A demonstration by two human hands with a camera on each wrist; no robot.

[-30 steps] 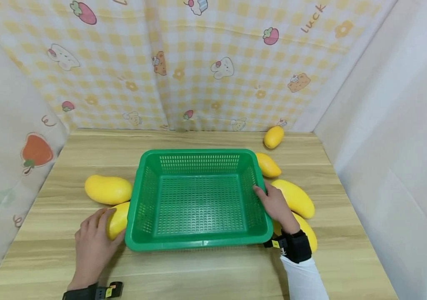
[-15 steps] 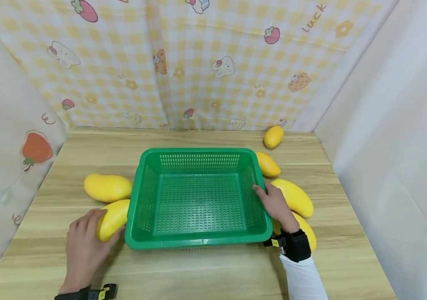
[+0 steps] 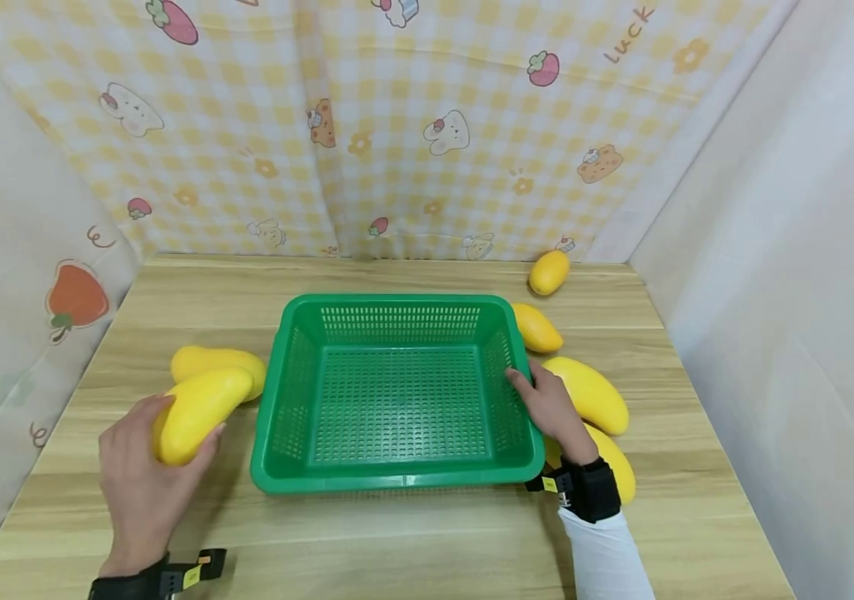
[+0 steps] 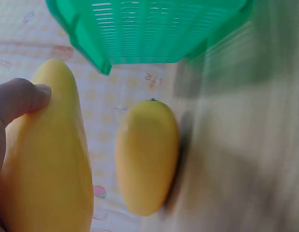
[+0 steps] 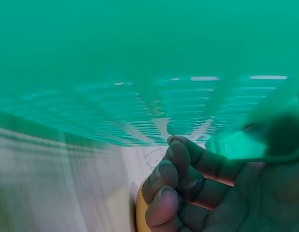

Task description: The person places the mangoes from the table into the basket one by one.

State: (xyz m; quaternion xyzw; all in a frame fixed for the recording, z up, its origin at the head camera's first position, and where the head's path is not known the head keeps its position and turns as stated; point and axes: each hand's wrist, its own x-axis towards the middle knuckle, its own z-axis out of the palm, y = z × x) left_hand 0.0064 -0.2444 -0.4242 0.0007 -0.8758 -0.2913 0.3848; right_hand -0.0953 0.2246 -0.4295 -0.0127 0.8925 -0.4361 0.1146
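My left hand (image 3: pixel 136 479) grips a large yellow mango (image 3: pixel 202 410), thumb on one side and fingers on the other. In the left wrist view the thumb presses near the narrow end of this mango, which overlaps a second mango (image 3: pixel 205 360) lying on the table left of the basket. A green plastic basket (image 3: pixel 404 481) with nothing in it stands mid-table. Over its right rim my right hand (image 3: pixel 552 410) hooks the thumb inside, while the curled fingers (image 5: pixel 161 181) sit outside the slotted wall in the right wrist view.
Right of the basket lie two large mangoes (image 3: pixel 587 396), the nearer one partly hidden under the right wrist. Two smaller mangoes (image 3: pixel 535 327) lie farther back, one against the basket and one by the rear edge. A checked cloth (image 3: pixel 397 167) hangs behind the wooden table (image 3: pixel 397 542).
My left hand has drawn its mango leftward and up, away from the basket's side, so it now covers part of the other mango. The right hand and basket stay put.
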